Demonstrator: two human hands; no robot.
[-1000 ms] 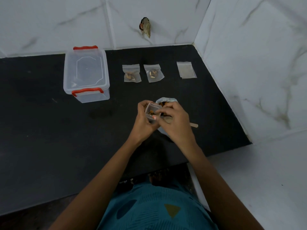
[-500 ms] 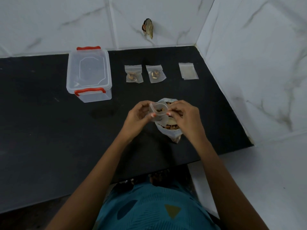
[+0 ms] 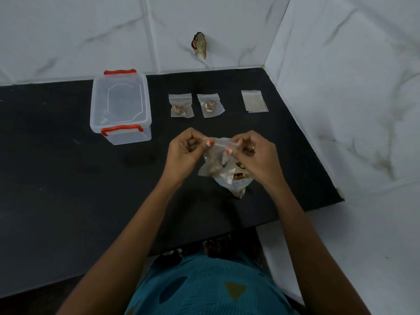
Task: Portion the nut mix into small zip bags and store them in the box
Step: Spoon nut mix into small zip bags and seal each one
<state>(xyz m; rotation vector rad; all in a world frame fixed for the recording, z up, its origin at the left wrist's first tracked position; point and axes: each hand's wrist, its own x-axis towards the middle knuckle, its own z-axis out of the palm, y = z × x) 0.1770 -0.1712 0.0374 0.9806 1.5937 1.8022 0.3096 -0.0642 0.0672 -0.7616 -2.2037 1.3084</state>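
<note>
The small zip bag (image 3: pixel 217 165) hangs over the nut mix bag (image 3: pixel 238 186), toward the counter's (image 3: pixel 68 189) front edge, right of middle. The left hand (image 3: pixel 184 153) and right hand (image 3: pixel 255 153) pinch its top strip. To seal it well, press along the whole strip, keeping nuts below it.

box (image 3: pixel 120 108) left of filled bags (image 3: pixel 181 105); empty bag (image 3: pixel 254 101) right

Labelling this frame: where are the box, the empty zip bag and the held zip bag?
box (image 3: pixel 120 103): head view, clear lid.
empty zip bag (image 3: pixel 254 101): head view, its middle.
held zip bag (image 3: pixel 215 165): head view, lower body.
</note>
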